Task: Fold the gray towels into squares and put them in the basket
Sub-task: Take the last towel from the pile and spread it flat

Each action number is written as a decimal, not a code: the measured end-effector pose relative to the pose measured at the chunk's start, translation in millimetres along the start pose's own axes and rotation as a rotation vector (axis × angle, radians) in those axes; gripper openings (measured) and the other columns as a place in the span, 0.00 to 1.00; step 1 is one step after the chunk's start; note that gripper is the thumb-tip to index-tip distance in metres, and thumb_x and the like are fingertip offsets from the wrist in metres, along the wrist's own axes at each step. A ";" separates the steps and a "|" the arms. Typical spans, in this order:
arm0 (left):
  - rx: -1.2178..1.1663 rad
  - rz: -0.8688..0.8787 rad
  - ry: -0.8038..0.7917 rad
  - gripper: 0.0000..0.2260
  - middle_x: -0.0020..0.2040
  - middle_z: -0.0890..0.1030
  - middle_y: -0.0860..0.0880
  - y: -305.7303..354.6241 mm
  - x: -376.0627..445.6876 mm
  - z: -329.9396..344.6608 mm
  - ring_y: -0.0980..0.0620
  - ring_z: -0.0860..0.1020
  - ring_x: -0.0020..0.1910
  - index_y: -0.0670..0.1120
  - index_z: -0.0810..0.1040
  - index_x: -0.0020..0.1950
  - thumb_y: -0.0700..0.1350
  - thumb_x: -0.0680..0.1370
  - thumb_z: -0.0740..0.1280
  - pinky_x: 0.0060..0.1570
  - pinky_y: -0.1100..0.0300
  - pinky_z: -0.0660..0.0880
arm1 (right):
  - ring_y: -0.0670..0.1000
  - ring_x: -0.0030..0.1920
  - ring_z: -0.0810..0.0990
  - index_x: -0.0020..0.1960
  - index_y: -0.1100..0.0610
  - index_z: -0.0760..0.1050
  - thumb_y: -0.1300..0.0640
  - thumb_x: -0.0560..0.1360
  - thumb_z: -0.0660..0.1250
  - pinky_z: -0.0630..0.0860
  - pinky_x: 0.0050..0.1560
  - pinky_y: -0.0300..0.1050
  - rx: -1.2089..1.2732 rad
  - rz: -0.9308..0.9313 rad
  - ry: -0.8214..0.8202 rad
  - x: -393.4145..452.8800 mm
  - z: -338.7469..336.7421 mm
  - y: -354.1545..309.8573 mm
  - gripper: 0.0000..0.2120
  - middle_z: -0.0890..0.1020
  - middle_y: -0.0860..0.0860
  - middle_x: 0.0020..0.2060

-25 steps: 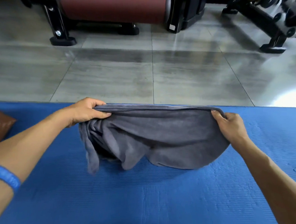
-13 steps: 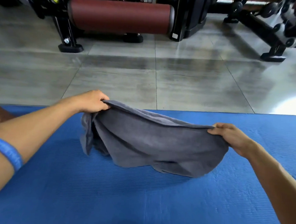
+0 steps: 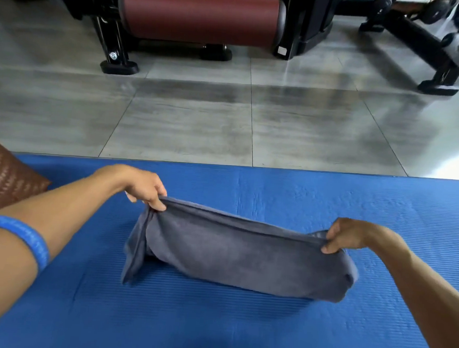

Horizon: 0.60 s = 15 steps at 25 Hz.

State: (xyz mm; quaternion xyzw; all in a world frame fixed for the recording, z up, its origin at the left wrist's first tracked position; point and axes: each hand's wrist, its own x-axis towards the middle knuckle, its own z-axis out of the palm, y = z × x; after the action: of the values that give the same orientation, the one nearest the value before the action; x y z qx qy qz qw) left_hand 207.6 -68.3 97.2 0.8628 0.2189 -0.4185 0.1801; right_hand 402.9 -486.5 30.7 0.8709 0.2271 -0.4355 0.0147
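Lowered since a moment ago, with more of the gray towel (image 3: 234, 257) now draped on the blue mat (image 3: 240, 328). Pinched at its upper left corner by the left hand (image 3: 144, 187), at the right end by the right hand (image 3: 345, 236). Both grips closed on cloth. Brown cushion (image 3: 2, 176) at left edge.

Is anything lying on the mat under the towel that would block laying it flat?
Nothing visible does. Both the left hand and right hand pinch the gray towel over bare blue mat.
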 end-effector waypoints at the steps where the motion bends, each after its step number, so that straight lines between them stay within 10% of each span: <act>1: 0.106 -0.061 0.102 0.06 0.34 0.74 0.51 4.7 6.8 -0.1 0.51 0.70 0.33 0.47 0.79 0.41 0.45 0.77 0.69 0.35 0.62 0.68 | 0.50 0.36 0.73 0.33 0.55 0.75 0.53 0.74 0.72 0.68 0.35 0.41 0.013 0.012 0.092 8.7 4.9 -4.4 0.14 0.73 0.48 0.28; 5: -0.686 -0.102 0.703 0.11 0.34 0.80 0.46 29.2 19.1 -15.4 0.47 0.77 0.29 0.49 0.76 0.53 0.37 0.78 0.57 0.28 0.64 0.70 | 0.52 0.34 0.75 0.42 0.55 0.73 0.57 0.77 0.66 0.74 0.35 0.45 1.100 -0.009 0.702 25.7 -8.9 -32.3 0.05 0.76 0.54 0.36; 9: -0.683 0.167 1.428 0.13 0.51 0.81 0.46 42.5 -5.8 -50.3 0.45 0.78 0.51 0.51 0.77 0.57 0.39 0.78 0.57 0.47 0.59 0.70 | 0.37 0.50 0.76 0.54 0.55 0.79 0.60 0.77 0.61 0.71 0.56 0.35 1.079 -0.350 1.532 -15.1 -80.0 -46.1 0.09 0.79 0.44 0.50; 12: -0.476 0.190 1.421 0.13 0.55 0.81 0.43 37.7 -16.4 -43.1 0.40 0.77 0.55 0.51 0.76 0.61 0.40 0.80 0.58 0.51 0.53 0.70 | 0.45 0.60 0.75 0.57 0.58 0.78 0.60 0.78 0.61 0.68 0.67 0.40 0.781 -0.283 1.569 -21.0 -76.6 -32.9 0.11 0.78 0.43 0.59; 15: -0.012 0.076 1.060 0.12 0.50 0.82 0.42 11.2 -1.0 -15.6 0.38 0.77 0.46 0.51 0.77 0.58 0.42 0.81 0.56 0.46 0.49 0.74 | 0.61 0.57 0.77 0.52 0.60 0.78 0.59 0.78 0.63 0.71 0.58 0.55 0.507 -0.176 1.438 5.4 -22.8 -5.4 0.07 0.82 0.55 0.54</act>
State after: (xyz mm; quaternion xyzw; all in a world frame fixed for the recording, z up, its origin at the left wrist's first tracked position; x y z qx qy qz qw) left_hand 223.0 -70.2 108.6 0.9623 0.2506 0.0832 0.0647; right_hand 420.7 -474.5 41.7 0.8954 0.1426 0.1997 -0.3716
